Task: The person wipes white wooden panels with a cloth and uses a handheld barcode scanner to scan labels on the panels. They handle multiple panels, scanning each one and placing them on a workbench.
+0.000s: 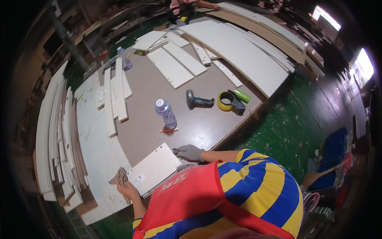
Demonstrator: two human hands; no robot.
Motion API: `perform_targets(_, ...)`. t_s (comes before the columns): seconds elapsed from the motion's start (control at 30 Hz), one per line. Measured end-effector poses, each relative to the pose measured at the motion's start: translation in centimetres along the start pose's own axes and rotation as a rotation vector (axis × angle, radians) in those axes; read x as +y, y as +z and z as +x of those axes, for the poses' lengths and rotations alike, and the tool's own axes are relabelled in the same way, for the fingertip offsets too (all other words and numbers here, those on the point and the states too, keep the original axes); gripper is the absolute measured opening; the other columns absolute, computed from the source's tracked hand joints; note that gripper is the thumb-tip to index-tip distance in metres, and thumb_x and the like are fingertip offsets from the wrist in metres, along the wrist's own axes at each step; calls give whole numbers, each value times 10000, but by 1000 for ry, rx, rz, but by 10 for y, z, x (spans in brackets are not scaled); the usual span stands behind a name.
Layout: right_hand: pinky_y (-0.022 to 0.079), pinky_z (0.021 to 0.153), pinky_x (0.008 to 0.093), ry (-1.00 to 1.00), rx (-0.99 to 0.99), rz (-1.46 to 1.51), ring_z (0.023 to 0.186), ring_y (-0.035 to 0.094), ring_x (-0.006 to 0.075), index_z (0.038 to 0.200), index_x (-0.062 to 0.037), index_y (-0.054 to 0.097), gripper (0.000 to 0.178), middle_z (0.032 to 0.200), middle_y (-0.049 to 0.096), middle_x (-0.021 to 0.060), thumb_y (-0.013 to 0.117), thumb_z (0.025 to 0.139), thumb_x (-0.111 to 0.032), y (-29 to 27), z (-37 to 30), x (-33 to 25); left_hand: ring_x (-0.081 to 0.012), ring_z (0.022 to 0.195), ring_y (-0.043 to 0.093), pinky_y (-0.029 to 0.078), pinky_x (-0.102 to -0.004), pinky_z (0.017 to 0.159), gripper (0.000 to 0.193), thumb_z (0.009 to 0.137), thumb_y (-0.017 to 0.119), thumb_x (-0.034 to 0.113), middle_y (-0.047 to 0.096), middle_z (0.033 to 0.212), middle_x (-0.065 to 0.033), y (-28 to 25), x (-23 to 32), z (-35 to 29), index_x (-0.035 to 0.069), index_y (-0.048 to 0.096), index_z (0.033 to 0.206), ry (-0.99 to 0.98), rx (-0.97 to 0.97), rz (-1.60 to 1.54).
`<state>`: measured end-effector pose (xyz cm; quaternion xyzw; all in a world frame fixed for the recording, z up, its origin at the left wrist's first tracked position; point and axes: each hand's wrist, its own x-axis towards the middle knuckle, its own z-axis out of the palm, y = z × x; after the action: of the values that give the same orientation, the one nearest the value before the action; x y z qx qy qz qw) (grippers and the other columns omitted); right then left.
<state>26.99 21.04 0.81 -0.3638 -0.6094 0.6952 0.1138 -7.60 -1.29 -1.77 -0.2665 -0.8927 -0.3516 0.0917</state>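
White panel (154, 168) lay mid-wipe: left hand (126, 187) clenched a rag (119, 176), gloved right hand (189, 153) pressed flat, fingers together.

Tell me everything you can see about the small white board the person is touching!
The small white board is a flat rectangular panel that looks like coated wood. It lies tilted across the near edge of the grey-brown worktable. Two small holes show near its far edge, and a little label sits by its near left corner. The right hand, in a grey glove, rests at its far right corner. The bare left hand presses a crumpled brownish cloth against its left end.
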Motion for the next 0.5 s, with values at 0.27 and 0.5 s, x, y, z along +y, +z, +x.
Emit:
perform_targets(0.27, 446, 595, 244, 15, -39, 49, 689, 518, 67, 1120, -90, 678, 269, 829, 601, -24, 547, 935, -235, -4, -7, -11, -428, 1138, 506, 394, -486, 1016, 554, 829, 624, 140, 542, 1216, -246, -5, 12, -2, -5, 494, 1348, -23, -1, 26)
perform_targets(0.5, 475, 671, 247, 84, -80, 34, 736, 549, 78, 1094, -78, 684, 278, 854, 625, -14, 546, 927, -252, -6, -11, -23, -427, 1165, 499, 393, -484, 1024, 539, 855, 614, 169, 534, 1235, -254, -6, 9, -2, -13, 490, 1347, -76, -11, 15)
